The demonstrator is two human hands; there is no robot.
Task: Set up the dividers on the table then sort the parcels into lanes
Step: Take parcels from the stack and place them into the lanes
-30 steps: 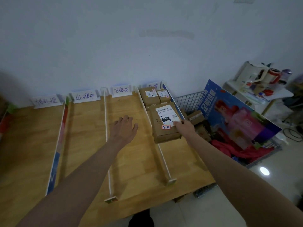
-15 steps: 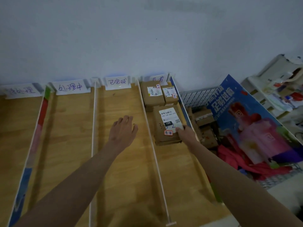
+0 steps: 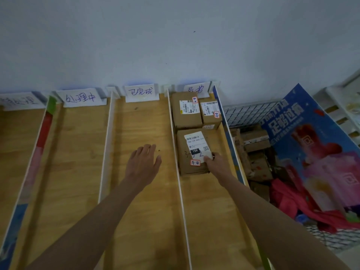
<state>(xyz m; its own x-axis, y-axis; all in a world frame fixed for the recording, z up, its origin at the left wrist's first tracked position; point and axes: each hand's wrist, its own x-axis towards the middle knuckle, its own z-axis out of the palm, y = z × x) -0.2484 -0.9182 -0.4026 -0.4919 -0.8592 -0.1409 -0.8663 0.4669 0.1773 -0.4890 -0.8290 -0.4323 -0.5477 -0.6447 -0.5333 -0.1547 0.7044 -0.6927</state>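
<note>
right hand on a parcel in the far-right lane

the right hand point(image 3: 214, 162) grips the near right corner of a brown parcel point(image 3: 191, 152) lying flat in the lane right of the white divider point(image 3: 178, 162). two smaller parcels point(image 3: 187, 112) lie just beyond it, against the wall end of that lane. left of the divider, the left hand point(image 3: 143, 162) is released, fingers spread over the bare table point(image 3: 136, 211). a wire basket point(image 3: 251, 114) of boxes stands right of the table.
</note>
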